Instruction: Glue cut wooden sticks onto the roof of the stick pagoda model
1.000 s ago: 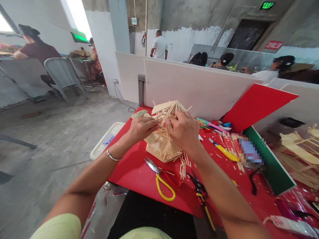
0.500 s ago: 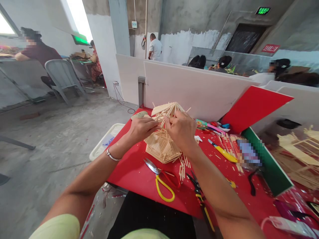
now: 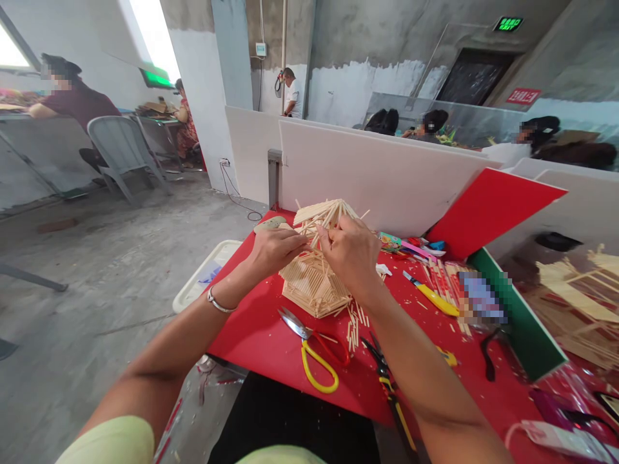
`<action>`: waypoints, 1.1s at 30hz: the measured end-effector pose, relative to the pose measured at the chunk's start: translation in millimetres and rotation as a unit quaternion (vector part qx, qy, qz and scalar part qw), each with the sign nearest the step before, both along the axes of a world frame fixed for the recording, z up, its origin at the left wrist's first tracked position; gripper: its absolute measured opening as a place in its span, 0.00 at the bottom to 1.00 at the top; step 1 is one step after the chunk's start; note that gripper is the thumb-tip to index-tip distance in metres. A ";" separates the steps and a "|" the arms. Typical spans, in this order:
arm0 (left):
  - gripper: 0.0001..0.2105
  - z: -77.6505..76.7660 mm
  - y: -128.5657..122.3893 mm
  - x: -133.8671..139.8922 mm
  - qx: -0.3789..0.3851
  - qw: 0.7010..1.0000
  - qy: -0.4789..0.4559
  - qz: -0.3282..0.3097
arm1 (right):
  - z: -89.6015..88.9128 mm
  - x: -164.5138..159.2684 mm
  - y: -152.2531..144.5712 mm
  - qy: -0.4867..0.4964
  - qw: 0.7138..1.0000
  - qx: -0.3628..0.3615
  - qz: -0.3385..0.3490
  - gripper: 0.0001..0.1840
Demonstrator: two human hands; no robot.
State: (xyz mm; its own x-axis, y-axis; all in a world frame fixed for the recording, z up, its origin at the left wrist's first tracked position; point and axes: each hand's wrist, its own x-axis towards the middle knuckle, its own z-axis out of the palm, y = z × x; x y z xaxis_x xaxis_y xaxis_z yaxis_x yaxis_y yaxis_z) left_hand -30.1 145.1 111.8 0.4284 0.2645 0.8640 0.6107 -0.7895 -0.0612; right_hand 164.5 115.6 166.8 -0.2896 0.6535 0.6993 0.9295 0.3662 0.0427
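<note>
A small pavilion-like model built of thin wooden sticks [image 3: 316, 290] stands on the red table, with a wide lower tier and a sloped stick roof [image 3: 319, 210] above. My left hand [image 3: 279, 250] reaches in from the left, its fingers pinched together at the model's upper part. From the right, my right hand [image 3: 354, 250] closes thumb and fingers on the sticks below the roof. The exact pieces between the fingertips are partly hidden. Scissors [image 3: 309, 348] with one yellow and one red handle lie in front of the model. Loose stick pieces [image 3: 356, 325] are scattered beside it.
Black-and-yellow cutters [image 3: 389, 386] lie under my right forearm. Farther right are a yellow utility knife [image 3: 438, 299], bundled sticks and a green board [image 3: 517, 316]. A white tray [image 3: 181, 299] is at the table's left. White partitions [image 3: 377, 174] stand behind; other people work beyond.
My hands and the model stay almost exactly in place. In the background, a standing person in white has turned and shifted slightly left.
</note>
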 end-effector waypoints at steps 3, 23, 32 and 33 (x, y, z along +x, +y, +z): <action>0.07 -0.8 1.2 -0.4 0.003 1.000 0.001 0.002 | -0.6 0.5 0.2 -0.005 1.000 0.001 0.001 0.28; 0.06 1.9 0.4 1.4 0.016 1.000 0.002 0.002 | -1.8 0.3 0.3 0.005 1.000 -0.013 0.006 0.27; 0.06 -1.4 -1.4 1.4 0.014 1.000 0.007 0.022 | -1.6 -0.1 -1.5 0.003 1.000 -0.020 0.008 0.27; 0.06 -1.7 -2.2 1.5 0.012 0.999 0.008 0.030 | -1.3 -0.4 -1.8 0.005 1.000 -0.026 0.007 0.27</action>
